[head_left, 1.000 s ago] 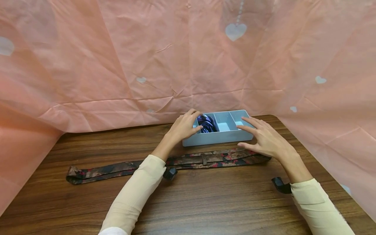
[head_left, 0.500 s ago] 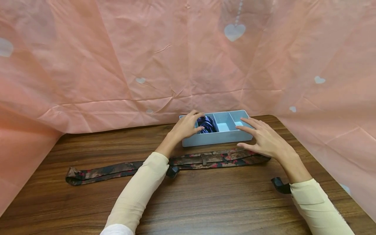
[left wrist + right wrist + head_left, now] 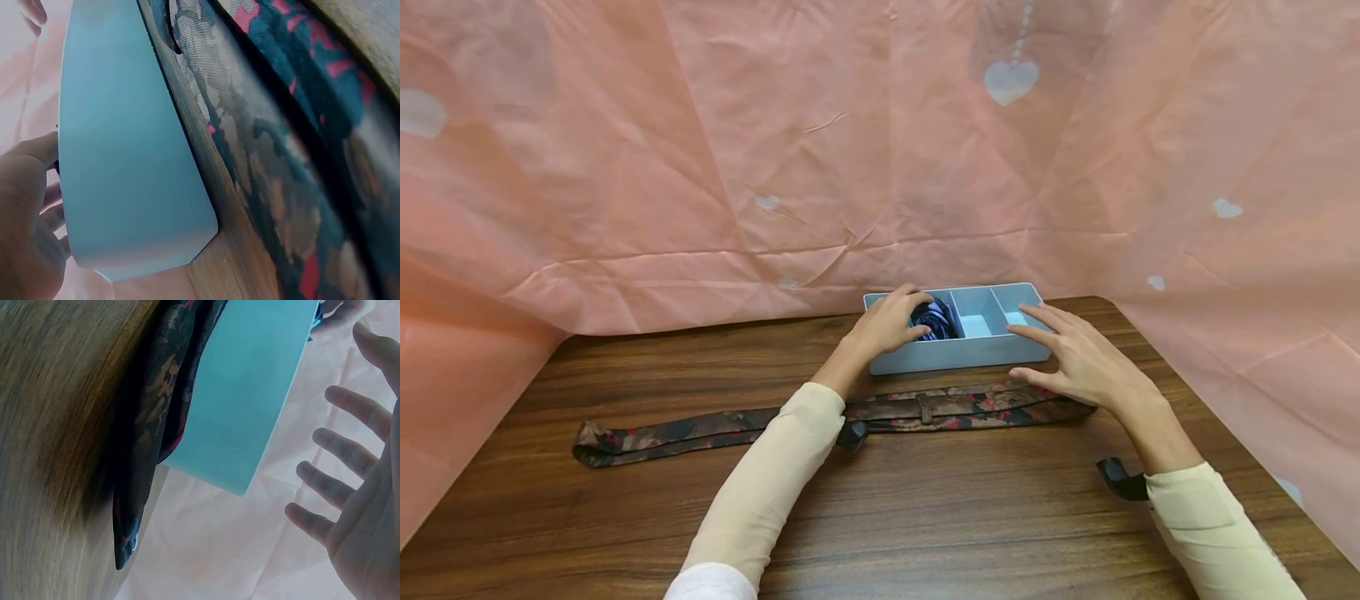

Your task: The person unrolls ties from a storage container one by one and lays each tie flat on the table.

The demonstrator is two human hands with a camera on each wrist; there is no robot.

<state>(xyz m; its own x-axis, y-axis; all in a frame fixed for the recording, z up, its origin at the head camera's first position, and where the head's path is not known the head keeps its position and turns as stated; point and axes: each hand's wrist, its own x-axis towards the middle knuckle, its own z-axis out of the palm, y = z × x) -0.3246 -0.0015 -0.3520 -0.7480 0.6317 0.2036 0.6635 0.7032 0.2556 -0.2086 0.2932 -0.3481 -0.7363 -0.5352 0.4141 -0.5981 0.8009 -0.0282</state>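
Note:
A pale blue divided box point(image 3: 958, 354) stands at the back of the table. Inside one of its left-hand compartments is a rolled-up necktie point(image 3: 938, 318), blue and purple. My left hand point(image 3: 886, 323) reaches over the box's left end, thumb and fingers bent around the roll; in the left wrist view the box wall point(image 3: 125, 137) hides the fingertips. Spread fingers show on my right hand point(image 3: 1086, 358), which hovers by the box's right end and holds nothing. A dark floral necktie point(image 3: 962, 408) lies lengthwise, folded double, in front of the box, passing under the left forearm.
Dividers point(image 3: 996, 310) separate the box's right-hand compartments, whose pale floors show. A pink curtain with white hearts point(image 3: 820, 167) hangs close behind the box and along both sides. Wood-grain tabletop point(image 3: 962, 508) spans the foreground.
My left hand has shifted slightly right and further over the rolled necktie, whose visible coils look turned. The right hand, box and floral necktie stay about where they were.

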